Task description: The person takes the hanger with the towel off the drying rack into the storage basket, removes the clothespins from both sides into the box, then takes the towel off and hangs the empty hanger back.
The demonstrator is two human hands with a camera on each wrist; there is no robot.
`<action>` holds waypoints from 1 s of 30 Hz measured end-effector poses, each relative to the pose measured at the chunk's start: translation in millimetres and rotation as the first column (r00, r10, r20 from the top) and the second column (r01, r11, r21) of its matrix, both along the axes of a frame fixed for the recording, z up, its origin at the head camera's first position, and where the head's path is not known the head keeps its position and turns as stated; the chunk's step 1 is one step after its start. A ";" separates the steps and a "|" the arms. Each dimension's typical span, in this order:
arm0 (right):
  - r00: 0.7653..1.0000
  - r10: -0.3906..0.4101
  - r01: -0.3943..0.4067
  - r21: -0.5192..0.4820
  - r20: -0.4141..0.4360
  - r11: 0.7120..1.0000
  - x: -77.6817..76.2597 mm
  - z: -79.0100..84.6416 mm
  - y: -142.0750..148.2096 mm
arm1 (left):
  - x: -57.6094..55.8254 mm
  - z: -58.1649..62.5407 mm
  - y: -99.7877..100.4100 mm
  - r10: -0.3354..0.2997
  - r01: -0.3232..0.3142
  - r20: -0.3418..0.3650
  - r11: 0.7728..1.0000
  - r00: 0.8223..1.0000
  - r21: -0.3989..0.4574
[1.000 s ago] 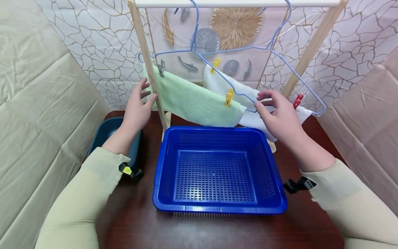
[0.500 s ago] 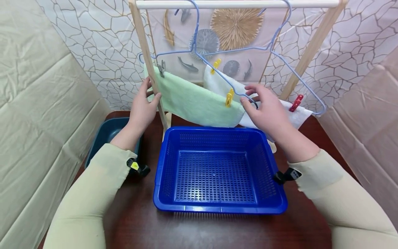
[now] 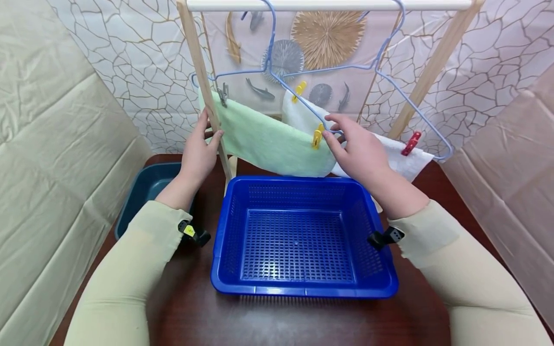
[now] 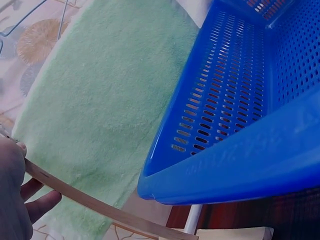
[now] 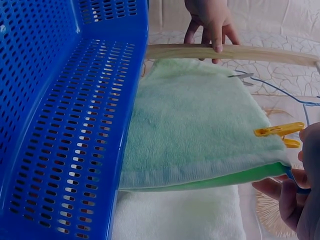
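**Green towel pegged on front hanger; both hands at rack**

Dark red-brown table [image 3: 298, 327] is topped by a wooden rack [image 3: 437, 67] w/ white crossbar. Blue basket [image 3: 277, 290] is set in front, btwn the forearms; teal basin [image 3: 147, 190] is part-hidden by the L forearm. Green towel [image 3: 268, 139] is hung above the basket's far rim; white towel [image 3: 402, 163] is seen behind it. Front hanger [image 3: 270, 48] and rear hanger [image 3: 400, 93], both blue, are hooked over the crossbar.

Rack's L post is held by the L hand [image 3: 200, 151], thumb on one side, fingers behind. R hand [image 3: 359, 146] is half-curled at the front hanger's lower end, thumb beside the front yellow peg [image 3: 318, 136]; whether peg or wire is gripped can't be told. Green towel is pegged by that peg + metal clip [image 3: 223, 94]; white one by rear yellow peg [image 3: 299, 91] + red peg [image 3: 411, 143].
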State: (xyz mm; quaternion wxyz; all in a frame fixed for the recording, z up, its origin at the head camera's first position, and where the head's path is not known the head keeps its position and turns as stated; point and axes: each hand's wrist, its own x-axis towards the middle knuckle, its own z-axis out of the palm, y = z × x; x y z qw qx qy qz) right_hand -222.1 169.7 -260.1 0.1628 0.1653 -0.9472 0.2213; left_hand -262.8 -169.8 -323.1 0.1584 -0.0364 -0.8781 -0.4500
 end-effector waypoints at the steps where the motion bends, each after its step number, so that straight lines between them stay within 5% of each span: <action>1: 1.000 0.001 -0.001 0.002 -0.005 1.000 -0.7 -0.2 -0.5 | 0.1 0.2 -0.1 -0.004 0.004 0.001 1.000 1.000 0.000; 30: 0.995 0.045 -0.053 -0.079 -0.090 0.995 -8.2 0.2 -6.7 | -1.7 -1.0 -1.7 -0.017 0.016 0.019 1.000 1.000 0.015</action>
